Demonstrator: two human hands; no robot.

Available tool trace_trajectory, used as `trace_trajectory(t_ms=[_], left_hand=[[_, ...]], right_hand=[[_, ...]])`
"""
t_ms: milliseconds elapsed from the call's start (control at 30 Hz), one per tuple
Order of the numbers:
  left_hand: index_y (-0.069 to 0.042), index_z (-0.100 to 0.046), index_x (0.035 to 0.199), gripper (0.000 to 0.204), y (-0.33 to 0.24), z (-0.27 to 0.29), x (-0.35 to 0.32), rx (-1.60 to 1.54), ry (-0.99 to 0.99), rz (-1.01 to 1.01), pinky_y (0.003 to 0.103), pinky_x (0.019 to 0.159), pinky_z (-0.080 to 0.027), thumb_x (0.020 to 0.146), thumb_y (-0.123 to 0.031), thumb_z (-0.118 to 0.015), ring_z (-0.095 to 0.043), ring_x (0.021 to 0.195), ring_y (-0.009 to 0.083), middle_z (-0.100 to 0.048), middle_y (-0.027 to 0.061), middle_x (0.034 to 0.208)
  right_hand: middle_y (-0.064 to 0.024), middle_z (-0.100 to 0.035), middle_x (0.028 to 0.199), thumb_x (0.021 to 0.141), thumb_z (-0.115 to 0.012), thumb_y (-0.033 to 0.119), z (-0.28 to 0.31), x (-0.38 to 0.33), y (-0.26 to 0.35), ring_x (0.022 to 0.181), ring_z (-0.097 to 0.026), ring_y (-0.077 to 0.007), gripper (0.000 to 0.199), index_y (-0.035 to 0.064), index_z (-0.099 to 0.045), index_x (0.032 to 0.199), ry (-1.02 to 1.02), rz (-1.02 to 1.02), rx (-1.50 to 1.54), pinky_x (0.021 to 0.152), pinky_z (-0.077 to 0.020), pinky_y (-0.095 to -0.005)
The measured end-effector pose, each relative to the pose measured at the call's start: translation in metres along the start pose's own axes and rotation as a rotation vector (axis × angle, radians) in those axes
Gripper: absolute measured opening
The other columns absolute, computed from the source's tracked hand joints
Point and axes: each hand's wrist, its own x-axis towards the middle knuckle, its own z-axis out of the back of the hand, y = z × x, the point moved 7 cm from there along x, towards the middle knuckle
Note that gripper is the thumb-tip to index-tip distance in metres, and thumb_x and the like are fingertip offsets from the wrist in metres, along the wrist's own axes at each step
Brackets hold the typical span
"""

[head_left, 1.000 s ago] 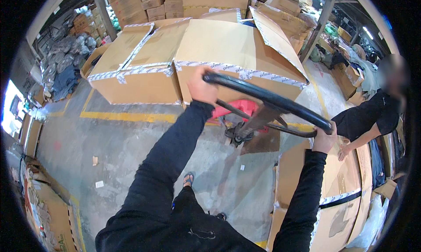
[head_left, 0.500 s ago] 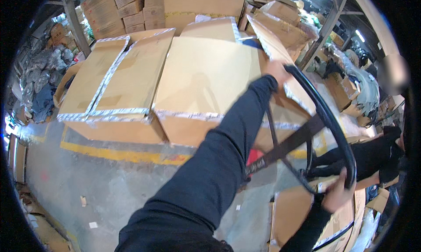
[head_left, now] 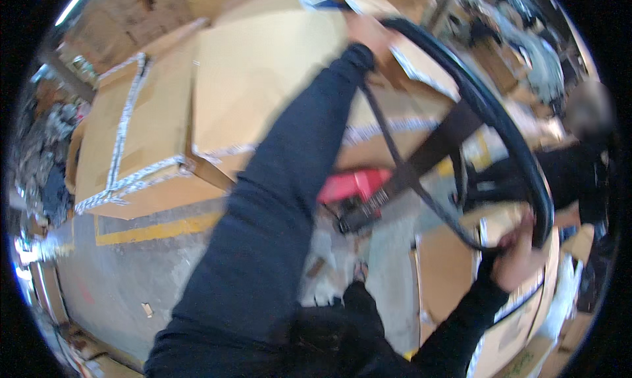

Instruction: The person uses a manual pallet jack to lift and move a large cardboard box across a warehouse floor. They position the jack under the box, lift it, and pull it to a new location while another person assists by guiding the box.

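A black looped handle [head_left: 490, 105], which looks like a pallet jack's, slants across the right half of the view. My left hand [head_left: 370, 37] is closed around its upper left end, with the arm stretched out in a dark sleeve. Lower on the right, my right hand [head_left: 520, 256] grips the other end of the loop. From the loop a dark shaft [head_left: 438, 144] runs down to a red base [head_left: 359, 182] on the floor. Beyond the base stand large cardboard boxes [head_left: 263, 75] with taped edges; my left arm hides part of them.
Another person in dark clothes [head_left: 559, 180] stands at the right, behind the handle. A cardboard box [head_left: 447, 266] is near my right forearm. Yellow lines [head_left: 164, 230] mark the grey floor. Piles of bags [head_left: 49, 141] lie at the far left. My foot [head_left: 360, 270] shows below.
The view has tilted down and the boxes sit further left in it. More of the red base now shows. Both hands have kept their hold on the handle.
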Motion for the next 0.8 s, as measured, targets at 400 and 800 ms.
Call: trace_trajectory(t_ms=[400, 800], left_hand=[[-0.008, -0.069, 0.096, 0.02, -0.065, 0.115, -0.118, 0.392, -0.228, -0.042, 0.032, 0.052, -0.048, 0.081, -0.021, -0.066, -0.059, 0.05, 0.0157, -0.064, 0.0047, 0.063], [-0.008, -0.07, 0.09, 0.028, -0.021, 0.117, -0.097, 0.916, -0.151, -0.121, 0.037, 0.051, -0.05, 0.088, -0.033, -0.059, -0.062, 0.052, 0.0201, -0.066, 0.0065, 0.064]], right_hand=[[-0.0211, -0.049, 0.129, 0.06, -0.081, 0.013, -0.015, 0.123, -0.003, 0.12, -0.047, -0.0362, 0.069, 0.0047, -0.053, 0.123, 0.071, 0.771, -0.419, 0.102, -0.0362, -0.0436], [-0.0262, -0.035, 0.144, 0.085, -0.054, 0.025, -0.076, 0.075, -0.024, 0.132, -0.033, -0.047, 0.058, 0.0068, -0.042, 0.138, 0.049, 1.604, -0.554, 0.103, -0.0199, -0.0683]])
